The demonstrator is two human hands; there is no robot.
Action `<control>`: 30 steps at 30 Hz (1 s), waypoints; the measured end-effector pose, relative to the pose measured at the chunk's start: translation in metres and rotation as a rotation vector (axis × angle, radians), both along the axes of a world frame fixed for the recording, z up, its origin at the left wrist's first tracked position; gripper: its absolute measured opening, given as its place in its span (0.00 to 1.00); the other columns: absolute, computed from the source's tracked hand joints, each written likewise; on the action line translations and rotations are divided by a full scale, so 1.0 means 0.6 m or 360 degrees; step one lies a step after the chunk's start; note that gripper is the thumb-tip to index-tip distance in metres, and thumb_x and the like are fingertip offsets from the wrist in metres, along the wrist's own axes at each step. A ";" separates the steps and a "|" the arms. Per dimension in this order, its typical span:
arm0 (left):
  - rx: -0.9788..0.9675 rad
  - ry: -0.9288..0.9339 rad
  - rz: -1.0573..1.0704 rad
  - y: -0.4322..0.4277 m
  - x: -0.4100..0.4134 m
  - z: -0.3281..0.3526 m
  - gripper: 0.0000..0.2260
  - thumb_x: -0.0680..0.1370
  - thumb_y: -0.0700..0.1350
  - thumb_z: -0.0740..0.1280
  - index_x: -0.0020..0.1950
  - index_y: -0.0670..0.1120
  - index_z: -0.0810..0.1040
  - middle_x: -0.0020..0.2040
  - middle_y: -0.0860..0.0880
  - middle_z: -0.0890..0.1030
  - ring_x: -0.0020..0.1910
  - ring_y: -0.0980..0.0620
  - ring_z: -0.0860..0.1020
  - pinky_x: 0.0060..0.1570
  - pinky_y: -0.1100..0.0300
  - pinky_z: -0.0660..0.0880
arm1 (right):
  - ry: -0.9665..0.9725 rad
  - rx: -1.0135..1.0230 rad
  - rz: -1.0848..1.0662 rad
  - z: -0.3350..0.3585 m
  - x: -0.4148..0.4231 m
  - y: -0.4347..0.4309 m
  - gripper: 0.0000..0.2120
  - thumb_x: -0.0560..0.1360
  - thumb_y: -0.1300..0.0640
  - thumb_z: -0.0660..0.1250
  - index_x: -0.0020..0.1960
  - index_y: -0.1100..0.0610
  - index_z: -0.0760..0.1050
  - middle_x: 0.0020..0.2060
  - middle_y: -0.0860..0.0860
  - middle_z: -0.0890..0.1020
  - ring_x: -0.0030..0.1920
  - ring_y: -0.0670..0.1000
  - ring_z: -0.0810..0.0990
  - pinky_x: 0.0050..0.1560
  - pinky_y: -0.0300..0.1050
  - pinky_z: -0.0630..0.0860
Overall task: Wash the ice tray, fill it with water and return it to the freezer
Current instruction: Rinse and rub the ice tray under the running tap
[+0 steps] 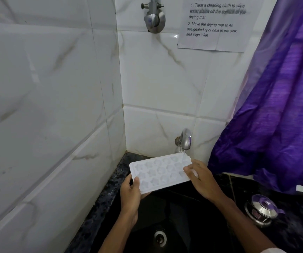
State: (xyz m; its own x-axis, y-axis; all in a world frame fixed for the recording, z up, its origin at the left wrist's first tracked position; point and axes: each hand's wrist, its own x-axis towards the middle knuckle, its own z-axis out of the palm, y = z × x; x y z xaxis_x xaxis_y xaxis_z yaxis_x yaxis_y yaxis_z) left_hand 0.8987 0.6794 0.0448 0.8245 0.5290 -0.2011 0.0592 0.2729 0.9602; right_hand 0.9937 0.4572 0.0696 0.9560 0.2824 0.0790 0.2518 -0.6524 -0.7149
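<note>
A white ice tray [158, 173] with star-shaped cells is held level above the black sink [180, 216]. My left hand [131, 193] grips its near left corner, thumb on top. My right hand [201, 177] holds the tray's right end, fingers lying over its top face. A chrome tap [184, 140] on the tiled wall runs a thin stream of water onto the tray's far right corner.
The sink drain [159, 237] lies below my arms. A steel pot with a lid [262, 209] stands on the dark counter at the right. A purple curtain [278, 110] hangs on the right. A second valve [154, 17] and a printed paper [214, 24] are high on the wall.
</note>
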 end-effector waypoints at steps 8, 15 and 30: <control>0.0118 0.0102 -0.0111 0.003 -0.013 -0.035 0.11 0.85 0.43 0.59 0.64 0.48 0.78 0.56 0.48 0.83 0.52 0.49 0.84 0.50 0.49 0.83 | 0.0273 0.0391 -0.0400 -0.040 -0.005 -0.027 0.19 0.78 0.49 0.66 0.67 0.53 0.73 0.58 0.50 0.80 0.54 0.47 0.78 0.53 0.41 0.74; 0.0196 0.0157 -0.0259 -0.004 -0.028 -0.057 0.11 0.85 0.43 0.59 0.64 0.49 0.76 0.56 0.49 0.83 0.52 0.50 0.84 0.50 0.49 0.83 | 0.0367 0.0416 -0.0443 -0.073 -0.033 -0.053 0.13 0.79 0.54 0.66 0.63 0.55 0.78 0.51 0.46 0.82 0.49 0.40 0.79 0.43 0.32 0.72; 0.1139 0.0088 -0.0179 0.014 -0.014 -0.076 0.06 0.81 0.42 0.66 0.57 0.49 0.78 0.50 0.54 0.83 0.50 0.56 0.82 0.48 0.55 0.81 | 0.0181 0.0598 -0.0577 -0.079 -0.048 -0.065 0.07 0.75 0.59 0.71 0.52 0.56 0.77 0.47 0.48 0.83 0.48 0.44 0.82 0.43 0.34 0.77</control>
State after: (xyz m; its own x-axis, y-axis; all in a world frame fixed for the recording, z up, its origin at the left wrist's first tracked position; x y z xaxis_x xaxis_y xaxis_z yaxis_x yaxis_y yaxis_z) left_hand 0.8902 0.6878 -0.0007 0.8802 0.4593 0.1195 0.1038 -0.4320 0.8959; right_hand 0.9648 0.4180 0.0225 0.9954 -0.0953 0.0012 -0.0350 -0.3771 -0.9255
